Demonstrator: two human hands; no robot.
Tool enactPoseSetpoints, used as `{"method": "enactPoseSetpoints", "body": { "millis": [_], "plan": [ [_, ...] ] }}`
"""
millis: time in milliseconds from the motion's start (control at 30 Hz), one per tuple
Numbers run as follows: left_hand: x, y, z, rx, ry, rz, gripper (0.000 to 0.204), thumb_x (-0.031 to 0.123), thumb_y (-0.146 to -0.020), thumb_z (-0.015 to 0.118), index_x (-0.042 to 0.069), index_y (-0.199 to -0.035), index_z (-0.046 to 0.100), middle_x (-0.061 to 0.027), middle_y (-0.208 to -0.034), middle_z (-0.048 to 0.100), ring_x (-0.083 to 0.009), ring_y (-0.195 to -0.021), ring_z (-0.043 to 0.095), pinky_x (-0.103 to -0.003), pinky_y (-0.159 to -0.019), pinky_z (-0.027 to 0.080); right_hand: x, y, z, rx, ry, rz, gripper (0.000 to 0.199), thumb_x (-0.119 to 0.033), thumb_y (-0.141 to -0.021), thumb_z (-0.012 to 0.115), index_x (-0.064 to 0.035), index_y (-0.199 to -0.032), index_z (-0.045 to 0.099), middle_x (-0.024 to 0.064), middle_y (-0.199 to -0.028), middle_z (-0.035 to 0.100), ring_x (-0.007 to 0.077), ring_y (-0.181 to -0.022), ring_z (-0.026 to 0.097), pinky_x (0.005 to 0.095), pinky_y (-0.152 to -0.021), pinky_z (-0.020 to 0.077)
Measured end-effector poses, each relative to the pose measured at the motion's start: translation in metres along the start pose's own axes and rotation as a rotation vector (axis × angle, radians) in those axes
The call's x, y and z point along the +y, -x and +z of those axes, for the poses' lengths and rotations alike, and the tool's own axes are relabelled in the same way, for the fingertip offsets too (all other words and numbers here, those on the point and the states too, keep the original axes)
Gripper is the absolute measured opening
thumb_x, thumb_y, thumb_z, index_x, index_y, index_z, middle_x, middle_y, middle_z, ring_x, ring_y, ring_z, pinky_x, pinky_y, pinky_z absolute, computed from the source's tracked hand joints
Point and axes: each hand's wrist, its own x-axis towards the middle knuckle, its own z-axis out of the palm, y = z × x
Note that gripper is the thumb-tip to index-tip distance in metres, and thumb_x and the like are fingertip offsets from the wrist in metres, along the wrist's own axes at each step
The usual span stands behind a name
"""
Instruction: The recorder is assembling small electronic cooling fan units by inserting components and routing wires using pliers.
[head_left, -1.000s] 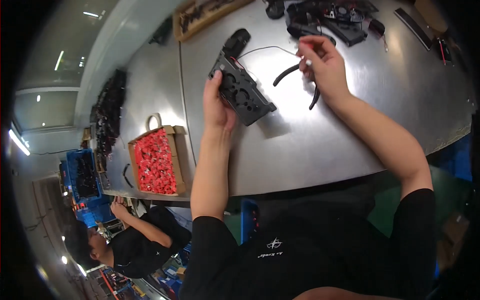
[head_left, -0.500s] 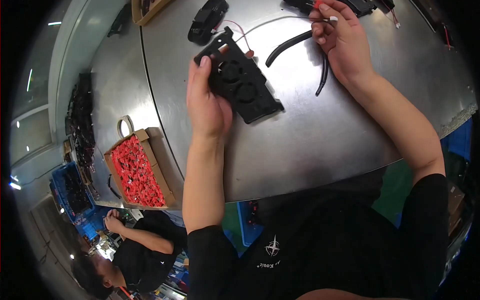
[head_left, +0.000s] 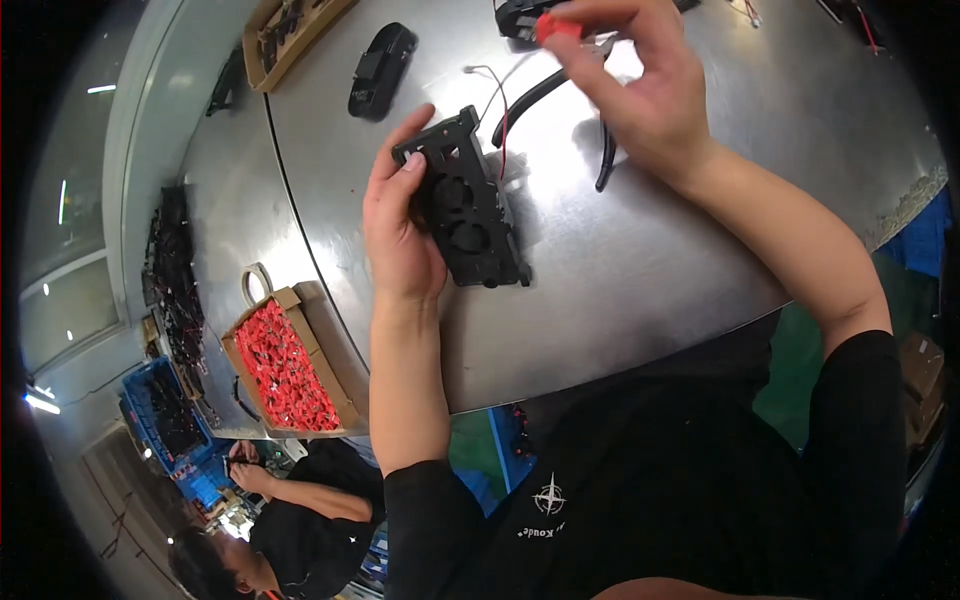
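My left hand [head_left: 398, 215] is closed round one long side of a black plastic housing [head_left: 468, 205] with two round recesses, its thumb on the top face. From the housing's far end a thin red and dark wire [head_left: 497, 95] loops up, its small connector free. My right hand [head_left: 645, 95] pinches a small red part [head_left: 556, 28] between thumb and fingers, above the far side of the table; the part is blurred. Black-handled pliers [head_left: 535, 105] lie on the metal under that hand, which partly covers their jaws.
On the steel table [head_left: 620, 290] lie a black oval housing [head_left: 382, 70] and another black unit [head_left: 515, 20]. A cardboard box of red parts [head_left: 285, 370] stands at left beside a tape roll [head_left: 256, 283]. Another carton [head_left: 262, 60] is at far left. A co-worker [head_left: 310, 520] works at lower left.
The wire's connector has left my right hand and is now free. That hand moved left with the red part. My left hand has brought the housing slightly nearer and turned it.
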Motion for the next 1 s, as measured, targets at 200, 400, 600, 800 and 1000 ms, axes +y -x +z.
{"method": "enactPoseSetpoints", "body": {
  "millis": [200,400,600,800,1000],
  "plan": [
    [-0.005,-0.006,-0.011,0.201,-0.042,-0.066,0.039,0.016,-0.104,0.059,-0.002,-0.138,0.061,-0.0075,-0.111,0.074,-0.0039,-0.077,0.063,-0.017,-0.063,0.046,-0.003,0.018,0.004,-0.123,0.047,-0.574,0.029,-0.011,-0.073,0.086,-0.0203,-0.099,0.075,-0.0082,-0.097,0.073,0.0159,-0.096,0.063,0.0447,-0.108,0.0367],
    [-0.002,0.009,0.011,-0.022,-0.209,0.088,0.057,0.032,-0.105,0.057,-0.002,-0.151,0.050,-0.0095,-0.121,0.072,-0.0037,-0.084,0.064,-0.017,-0.067,0.046,0.004,0.020,0.004,-0.226,-0.015,-0.439,0.028,-0.009,-0.075,0.086,-0.0165,-0.100,0.075,-0.0050,-0.096,0.073,0.0176,-0.091,0.063,0.0373,-0.093,0.0430],
    [-0.008,0.016,0.033,-0.210,-0.173,0.078,0.090,0.052,-0.101,0.055,0.010,-0.168,0.012,-0.0234,-0.153,0.048,-0.0375,-0.137,0.055,-0.051,-0.118,0.042,0.007,0.020,0.009,-0.241,-0.266,-0.202,0.021,-0.006,-0.087,0.080,-0.0028,-0.104,0.068,0.0054,-0.085,0.071,0.0152,-0.076,0.068,0.0274,-0.069,0.0525],
    [-0.012,0.013,0.027,-0.256,-0.115,0.071,0.097,0.053,-0.098,0.063,0.014,-0.168,0.010,-0.0213,-0.151,0.049,-0.0357,-0.137,0.055,-0.050,-0.117,0.045,0.006,0.026,0.013,-0.331,-0.495,0.195,0.012,-0.009,-0.098,0.072,-0.0006,-0.100,0.064,0.0035,-0.078,0.070,0.0081,-0.066,0.068,0.0223,-0.057,0.0527],
    [-0.011,0.013,0.030,-0.216,-0.162,0.112,0.097,0.052,-0.097,0.065,0.013,-0.168,0.011,-0.0209,-0.151,0.050,-0.0352,-0.137,0.054,-0.050,-0.116,0.045,0.005,0.025,0.013,-0.320,-0.492,0.096,0.015,-0.004,-0.094,0.074,-0.0005,-0.106,0.066,0.0057,-0.091,0.071,0.0101,-0.076,0.068,0.0259,-0.068,0.0553]
  ]
}}
